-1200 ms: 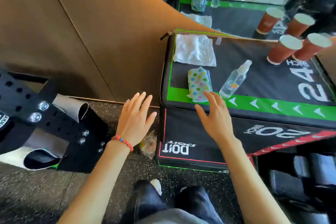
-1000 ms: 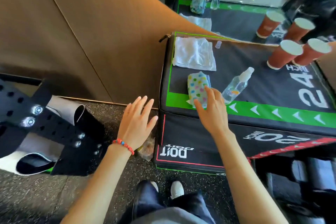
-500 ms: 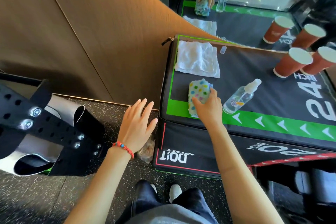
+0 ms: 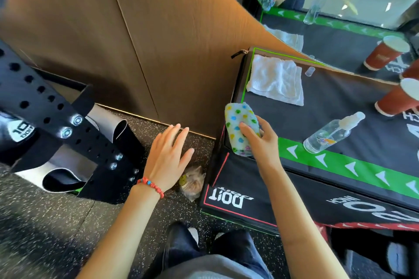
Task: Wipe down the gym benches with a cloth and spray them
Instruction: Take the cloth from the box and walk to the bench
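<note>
My right hand (image 4: 260, 142) grips a folded cloth with coloured dots (image 4: 239, 125) and holds it just above the near left corner of a black padded box (image 4: 340, 102) with a green arrow stripe. A clear spray bottle (image 4: 330, 133) lies on its side on the box, to the right of that hand. A white folded towel (image 4: 275, 79) rests at the box's far left corner. My left hand (image 4: 169, 156), with a red bead bracelet at the wrist, hovers open over the speckled floor, left of the box.
Red paper cups (image 4: 394, 102) stand at the box's far right. A small clear cap (image 4: 309, 71) lies by the towel. A black perforated steel frame (image 4: 63, 129) is at the left. A crumpled plastic bag (image 4: 192, 184) lies on the floor. A wood wall and a mirror are behind.
My right hand reached the dotted cloth, closed on it and lifted it off the box toward the left corner. My left hand stayed open over the floor.
</note>
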The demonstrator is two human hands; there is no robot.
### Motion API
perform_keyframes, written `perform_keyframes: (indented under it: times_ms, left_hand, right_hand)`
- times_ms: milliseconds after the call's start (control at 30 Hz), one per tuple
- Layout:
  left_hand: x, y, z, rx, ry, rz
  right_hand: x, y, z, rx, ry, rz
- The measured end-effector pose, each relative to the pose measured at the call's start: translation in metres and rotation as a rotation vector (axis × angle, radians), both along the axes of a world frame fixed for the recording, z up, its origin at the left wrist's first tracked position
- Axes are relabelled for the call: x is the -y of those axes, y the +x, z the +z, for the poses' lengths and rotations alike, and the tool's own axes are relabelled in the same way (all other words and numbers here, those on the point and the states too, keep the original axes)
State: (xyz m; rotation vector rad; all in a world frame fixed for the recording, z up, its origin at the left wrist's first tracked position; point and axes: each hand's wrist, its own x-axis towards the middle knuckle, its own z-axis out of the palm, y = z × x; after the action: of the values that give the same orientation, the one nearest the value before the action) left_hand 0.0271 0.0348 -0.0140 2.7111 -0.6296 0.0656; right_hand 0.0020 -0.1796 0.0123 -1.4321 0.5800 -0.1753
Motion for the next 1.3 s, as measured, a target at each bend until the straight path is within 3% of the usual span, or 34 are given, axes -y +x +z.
perform_keyframes:
  times_ms: [267,700,967,1300]
  left_hand:
    - [-0.033,-0.047,-0.007,-0.033,0.017,0.288]
    - [-0.01,-0.217,-0.037,-0.19,-0.026,0.911]
    - [-0.011,-0.338,-0.059,-0.294,-0.058,1.313]
    - [-0.026,-0.5,-0.059,-0.272,-0.147,1.655]
  right_hand:
    - [-0.034,0.009,-0.011,0.062,0.149,0.293]
    - [-0.064,-0.036,-0.047,0.046,0.112,1.094]
    - [-0.126,-0.115,-0.059,0.046,-0.024,1.593]
    - [-0.214,-0.246,-0.072,0.11,-0.143,1.86]
